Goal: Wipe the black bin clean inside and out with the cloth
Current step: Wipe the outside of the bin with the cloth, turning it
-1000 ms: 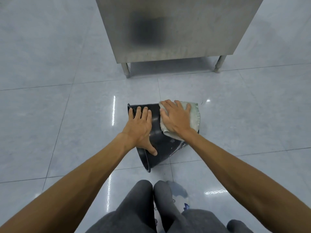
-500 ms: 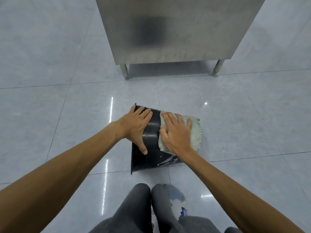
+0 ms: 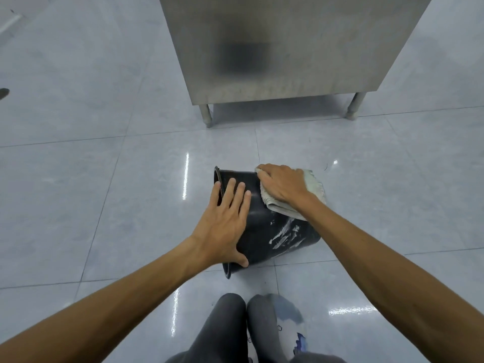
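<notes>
**Black bin laid on its side, pressed by both hands**

Black plastic forms the bin (image 3: pixel 264 226), which is laid on its side on the glossy grey tiled floor (image 3: pixel 104 205), its rim turned toward the left. The left hand (image 3: pixel 225 226) is spread flat on the bin wall just beside that rim, fingers (image 3: pixel 237 197) extended and slightly apart, thumb hooked low against the near edge; nothing is gripped by it. Between the two hands a bare strip of black wall is seen. Whitish smears (image 3: pixel 285 235) are seen on the wall below the right wrist. The pale cloth (image 3: pixel 313 188) is pressed onto the upper right part of the bin under the right hand (image 3: pixel 284 184), whose fingers are laid together, flat on the cloth, its edges showing beyond the knuckles and under the wrist. Beyond the fingertips stands a stainless steel cabinet (image 3: pixel 288 48) on short legs, well apart from the bin. Dark trouser knees (image 3: pixel 243 328) are seen at the bottom edge.
</notes>
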A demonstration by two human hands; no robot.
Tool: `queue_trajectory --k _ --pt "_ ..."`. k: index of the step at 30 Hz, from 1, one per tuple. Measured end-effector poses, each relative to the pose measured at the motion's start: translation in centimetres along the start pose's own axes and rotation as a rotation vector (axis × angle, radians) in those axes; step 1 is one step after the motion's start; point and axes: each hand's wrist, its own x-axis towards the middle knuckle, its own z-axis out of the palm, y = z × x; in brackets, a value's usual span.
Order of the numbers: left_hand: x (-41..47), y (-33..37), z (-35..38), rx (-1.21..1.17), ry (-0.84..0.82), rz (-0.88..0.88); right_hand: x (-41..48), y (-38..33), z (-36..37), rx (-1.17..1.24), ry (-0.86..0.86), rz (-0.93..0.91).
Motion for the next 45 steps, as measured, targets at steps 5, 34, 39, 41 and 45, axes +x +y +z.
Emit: queue_trajectory --k 5,34,39,41,45 --pt "0.2 1.6 0.7 -0.013 -0.038 -0.101 -1.2 0.5 1.5 -0.014 0.112 -0.093" --pt "0.9 0.3 0.0 -0.098 -0.049 -0.184 3.3 -3.4 -0.2 -0.069 -0.145 0.060" --pt "-1.5 0.5 1.3 -0.202 -0.050 -0.149 0.4 -2.9 2.5 -0.058 -0.158 0.029" --pt "-1.8 0.8 1.7 -0.193 -0.066 -0.135 -0.5 -2.4 2.8 -0.058 -0.130 -0.036" --pt "-0.7 -0.5 1.2 -0.195 -0.071 -0.143 -1.6 -1.4 2.8 -0.045 -0.031 -0.237"
